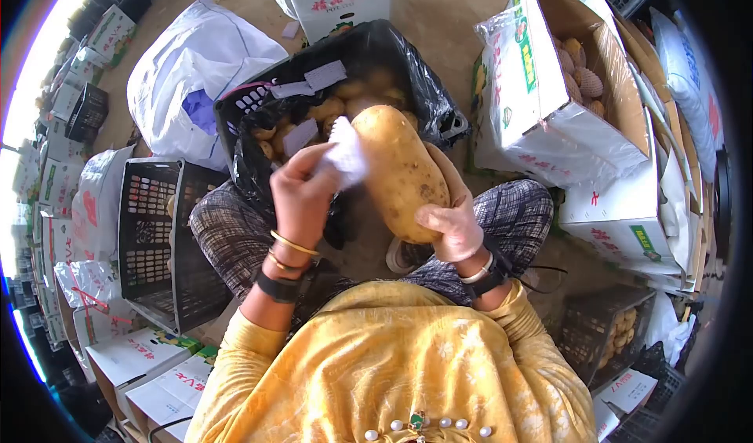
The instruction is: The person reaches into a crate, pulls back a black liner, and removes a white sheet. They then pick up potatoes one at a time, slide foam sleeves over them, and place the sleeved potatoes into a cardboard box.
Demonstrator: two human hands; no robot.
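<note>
— Well, from the head view: the right hand (453,225) has its fingers wrapped round the lower end of a big potato (398,172), holding it up over the lap, just in front of the black crate (249,98).

— And the left hand (302,192)?

— Fingers pinched on a white wrap (345,153), pressed against the potato's upper left side. Both hands are grasping, neither is slack.

— What could go wrong, do you reckon?

— The potato is heavy and held only at one end; if the right grip loosens, I'd say it drops onto the knees or the floor and bruises. The wrap looks thin, so a hard tug might tear it.

— Any writing?

— Red characters on the white box (337,0) at the top, too small to read. The open carton (541,74) on the right, with wrapped potatoes inside, carries green and red print I can't make out. More boxes (149,364) at lower left bear red marks too. An empty crate (153,231) stands on the left.
</note>
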